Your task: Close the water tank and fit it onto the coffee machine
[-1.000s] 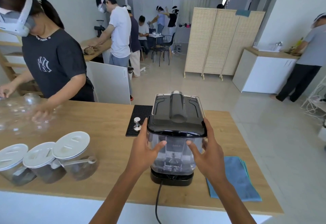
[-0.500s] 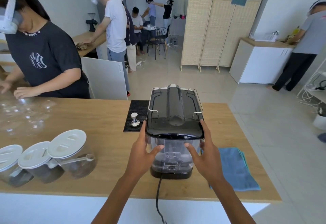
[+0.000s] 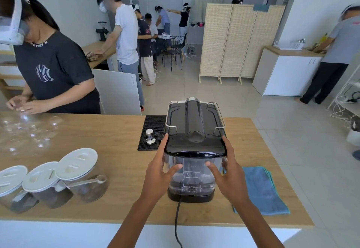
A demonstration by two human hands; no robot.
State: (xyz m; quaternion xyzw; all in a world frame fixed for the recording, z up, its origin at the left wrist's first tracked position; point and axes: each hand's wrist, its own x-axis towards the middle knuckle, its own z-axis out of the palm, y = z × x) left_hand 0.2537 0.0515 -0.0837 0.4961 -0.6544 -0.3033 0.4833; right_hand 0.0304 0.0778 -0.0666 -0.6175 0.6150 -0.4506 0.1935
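The black coffee machine (image 3: 194,124) stands on the wooden counter (image 3: 116,142) with its back toward me. The clear water tank (image 3: 191,177) sits upright at the machine's rear on the black base, and its glossy black lid (image 3: 194,149) lies shut on top. My left hand (image 3: 157,171) presses the tank's left side, thumb on the near face. My right hand (image 3: 229,171) mirrors it on the right side. A black power cord (image 3: 176,218) hangs from the base over the counter's front edge.
Three white-lidded jars (image 3: 76,169) stand at the front left, one with a scoop. A blue cloth (image 3: 261,187) lies right of the machine. A black mat (image 3: 153,126) carries a metal tamper (image 3: 150,136). A person across the counter handles clear glassware (image 3: 29,130).
Both hands stay on the tank's sides and the tank stays against the machine. The view has tilted a little. The person at the left has drawn both hands together.
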